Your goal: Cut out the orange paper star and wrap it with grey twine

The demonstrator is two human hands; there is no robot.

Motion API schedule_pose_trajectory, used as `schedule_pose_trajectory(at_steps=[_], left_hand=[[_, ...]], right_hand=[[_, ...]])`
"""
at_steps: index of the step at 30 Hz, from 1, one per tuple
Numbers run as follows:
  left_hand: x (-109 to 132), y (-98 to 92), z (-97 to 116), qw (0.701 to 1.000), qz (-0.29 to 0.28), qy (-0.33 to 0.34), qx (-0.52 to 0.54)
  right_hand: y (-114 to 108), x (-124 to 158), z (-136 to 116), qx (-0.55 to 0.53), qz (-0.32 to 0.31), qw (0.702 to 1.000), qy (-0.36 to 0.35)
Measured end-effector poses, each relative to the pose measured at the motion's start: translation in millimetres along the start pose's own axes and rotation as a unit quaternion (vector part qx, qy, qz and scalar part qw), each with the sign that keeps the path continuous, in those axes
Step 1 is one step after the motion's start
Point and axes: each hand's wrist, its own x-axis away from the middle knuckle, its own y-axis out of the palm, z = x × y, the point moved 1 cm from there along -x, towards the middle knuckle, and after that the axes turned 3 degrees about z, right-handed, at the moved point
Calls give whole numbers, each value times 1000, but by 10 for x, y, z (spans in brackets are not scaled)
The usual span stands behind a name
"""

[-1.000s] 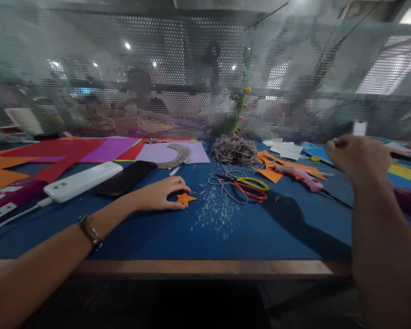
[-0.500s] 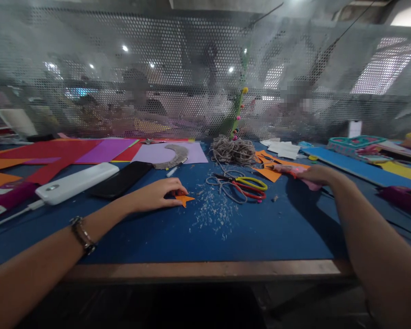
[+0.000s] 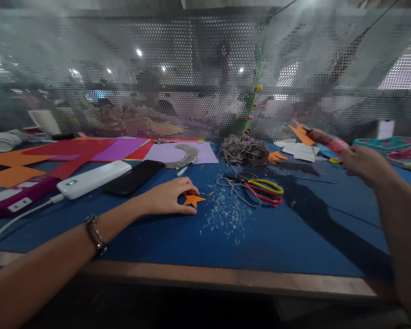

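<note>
- A perforated metal screen (image 3: 192,68) stands along the far edge of the work area, and blurred people sit behind it.
- The desk (image 3: 294,242) has a blue top with a wooden front edge.
- Red, purple and orange paper sheets (image 3: 71,151) lie flat at the far left of the desk, overlapping one another.
- The right hand (image 3: 365,162) is raised above the right side of the desk, well apart from the left hand. Its fingers are clenched around what looks like a pink glue gun (image 3: 329,140), though motion blur softens it.
- The left hand (image 3: 169,196) rests on the desk near the middle, palm down, with a bracelet on the wrist. Its fingers curl down onto one point of an orange star (image 3: 194,199) and pin it to the blue top.
- A white power bank (image 3: 92,179) lies left of that hand with a cable running from it, and a black phone (image 3: 135,177) lies just beside it.
- A bundle of twine (image 3: 245,151) sits near the screen, behind the scissors.
- Scissors (image 3: 263,189) with yellow and red handles lie right of the star, on a loose loop of twine.
- The star lies flat on the desk, partly under the left fingertips.
- An orange paper scrap (image 3: 299,133) hangs at the tip of the glue gun, off the desk.
- Pale shreds (image 3: 226,214) are scattered between the star and the scissors.
</note>
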Motion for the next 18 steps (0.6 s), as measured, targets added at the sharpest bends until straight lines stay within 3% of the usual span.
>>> schedule_pose_trajectory(at_steps=[3,9,15,18], left_hand=[[-7,10,0,1000,5,-14,8],[-31,-13,-62,999,-10,10,36],[-52,-4,-78,999,-7,16,39],[-47,1,-68,999,-9,14,43]], right_hand=[[-34,102,-227,-16,-14,999,43],[24,308,-593,-75,5,997,-21],[149,295,-577,-53,76,991,-98],[176,281,-510,-50,64,991,-104]])
